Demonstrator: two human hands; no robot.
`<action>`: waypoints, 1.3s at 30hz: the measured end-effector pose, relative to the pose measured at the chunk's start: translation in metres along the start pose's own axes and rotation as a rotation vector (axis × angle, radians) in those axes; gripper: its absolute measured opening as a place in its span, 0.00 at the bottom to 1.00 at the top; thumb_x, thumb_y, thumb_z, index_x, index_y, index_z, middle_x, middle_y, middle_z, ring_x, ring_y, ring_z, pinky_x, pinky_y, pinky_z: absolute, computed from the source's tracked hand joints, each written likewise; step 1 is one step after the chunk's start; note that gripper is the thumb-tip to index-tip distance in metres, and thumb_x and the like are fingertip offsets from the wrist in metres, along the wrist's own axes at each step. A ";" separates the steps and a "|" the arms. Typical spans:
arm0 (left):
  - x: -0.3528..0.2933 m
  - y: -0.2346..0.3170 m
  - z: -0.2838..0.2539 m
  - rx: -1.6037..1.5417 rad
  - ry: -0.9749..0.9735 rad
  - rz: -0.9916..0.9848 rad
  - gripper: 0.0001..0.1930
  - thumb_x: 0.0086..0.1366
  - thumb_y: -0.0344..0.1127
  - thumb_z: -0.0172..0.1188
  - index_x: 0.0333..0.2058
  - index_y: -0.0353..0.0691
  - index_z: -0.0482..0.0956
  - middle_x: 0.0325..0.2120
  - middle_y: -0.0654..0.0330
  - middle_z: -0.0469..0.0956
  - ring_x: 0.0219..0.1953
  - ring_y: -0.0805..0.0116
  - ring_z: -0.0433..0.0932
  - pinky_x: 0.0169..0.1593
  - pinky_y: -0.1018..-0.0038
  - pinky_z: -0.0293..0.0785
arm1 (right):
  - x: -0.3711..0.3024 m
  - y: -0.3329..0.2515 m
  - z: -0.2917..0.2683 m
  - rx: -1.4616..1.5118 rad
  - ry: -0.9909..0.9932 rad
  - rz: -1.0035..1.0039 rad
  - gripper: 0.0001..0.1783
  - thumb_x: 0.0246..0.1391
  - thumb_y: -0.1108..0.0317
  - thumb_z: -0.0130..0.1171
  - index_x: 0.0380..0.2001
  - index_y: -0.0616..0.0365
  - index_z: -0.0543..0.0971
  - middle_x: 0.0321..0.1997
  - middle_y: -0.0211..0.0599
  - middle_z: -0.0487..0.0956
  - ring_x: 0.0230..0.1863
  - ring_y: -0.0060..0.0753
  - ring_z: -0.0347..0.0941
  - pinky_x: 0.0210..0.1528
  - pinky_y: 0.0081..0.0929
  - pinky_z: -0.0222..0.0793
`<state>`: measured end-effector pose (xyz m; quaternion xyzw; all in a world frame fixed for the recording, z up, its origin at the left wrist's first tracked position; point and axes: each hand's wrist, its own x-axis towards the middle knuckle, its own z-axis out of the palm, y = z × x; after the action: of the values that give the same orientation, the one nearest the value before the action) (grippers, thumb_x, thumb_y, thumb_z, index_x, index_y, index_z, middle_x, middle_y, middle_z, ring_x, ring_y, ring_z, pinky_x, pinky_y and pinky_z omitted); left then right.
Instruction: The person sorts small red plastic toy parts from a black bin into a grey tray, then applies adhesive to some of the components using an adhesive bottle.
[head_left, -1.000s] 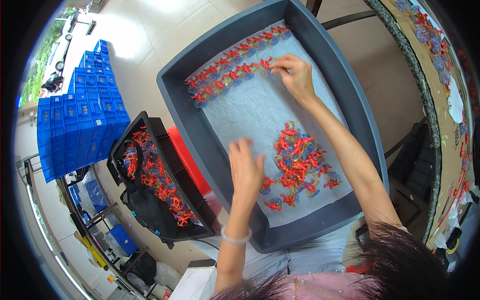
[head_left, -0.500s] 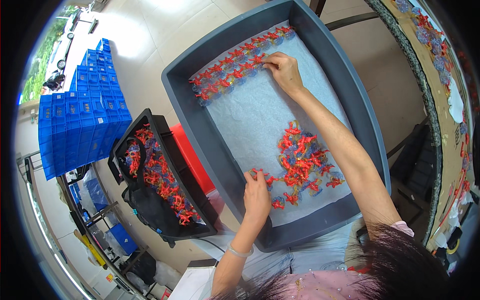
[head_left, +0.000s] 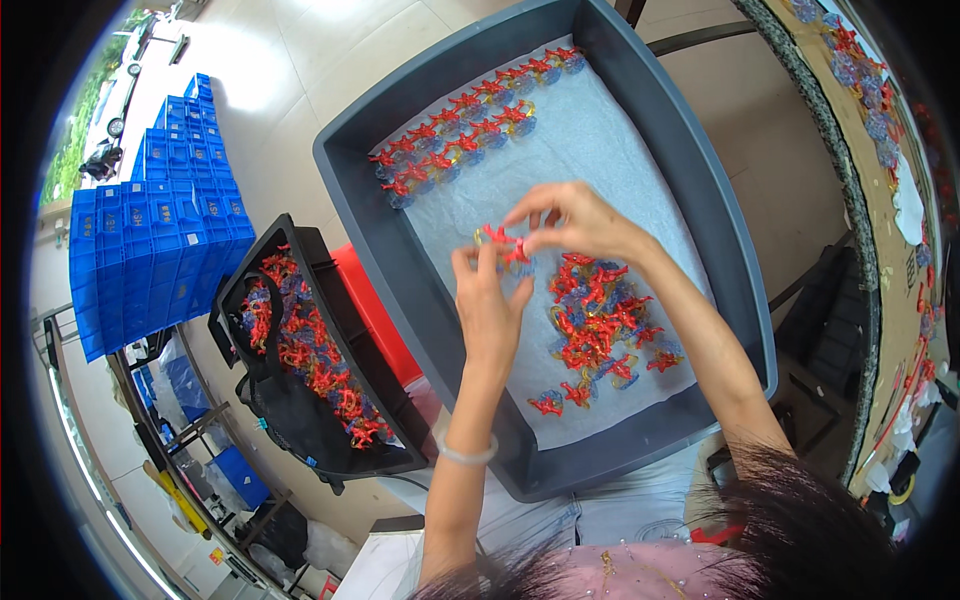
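Over the middle of a grey tray (head_left: 735,240), my two hands meet at a small red figure (head_left: 516,251) with clear blue and yellow parts. Fingers of my left hand (head_left: 487,315) pinch it from the near left. My right hand (head_left: 585,225) has its thumb and fingers at its other side, slightly blurred. White paper (head_left: 590,150) lines the tray. Toward its far left end, two rows of similar figures (head_left: 465,140) lie side by side. A loose pile of the same figures (head_left: 595,325) is below my right hand.
Left of the tray stands a black crate (head_left: 335,270) full of such figures, with a black bag (head_left: 300,420) over it. Between them is something red (head_left: 375,315). Stacked blue crates (head_left: 160,230) rise at far left. A cardboard-topped table (head_left: 850,120) runs along the right.
My right hand has left the far row and come back to the tray's middle. My left hand has lifted a figure from beside the pile and moved it up to meet the right.
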<state>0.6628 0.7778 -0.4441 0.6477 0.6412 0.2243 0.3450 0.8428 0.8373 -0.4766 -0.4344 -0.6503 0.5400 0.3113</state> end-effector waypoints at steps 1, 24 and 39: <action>0.009 -0.009 0.010 -0.001 0.001 0.000 0.23 0.49 0.24 0.70 0.44 0.40 0.73 0.43 0.49 0.68 0.42 0.45 0.78 0.43 0.57 0.75 | -0.005 0.000 0.006 -0.001 -0.001 0.000 0.16 0.44 0.78 0.67 0.40 0.62 0.83 0.38 0.40 0.82 0.35 0.33 0.78 0.39 0.30 0.74; 0.040 -0.035 0.037 0.144 0.131 0.045 0.12 0.52 0.20 0.64 0.36 0.39 0.78 0.37 0.53 0.76 0.37 0.51 0.79 0.42 0.60 0.74 | -0.008 0.045 0.010 -0.504 0.535 -0.043 0.07 0.41 0.80 0.62 0.28 0.62 0.82 0.31 0.43 0.78 0.37 0.47 0.77 0.41 0.39 0.73; 0.050 -0.038 0.036 0.121 0.123 0.035 0.10 0.51 0.20 0.64 0.33 0.38 0.83 0.32 0.52 0.77 0.34 0.52 0.80 0.40 0.61 0.74 | 0.079 0.081 -0.056 -0.534 0.630 -0.167 0.16 0.41 0.90 0.52 0.33 0.65 0.82 0.37 0.45 0.80 0.39 0.45 0.79 0.42 0.35 0.75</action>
<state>0.6676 0.8190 -0.5035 0.6635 0.6620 0.2306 0.2613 0.8768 0.9360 -0.5480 -0.5894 -0.6735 0.1661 0.4140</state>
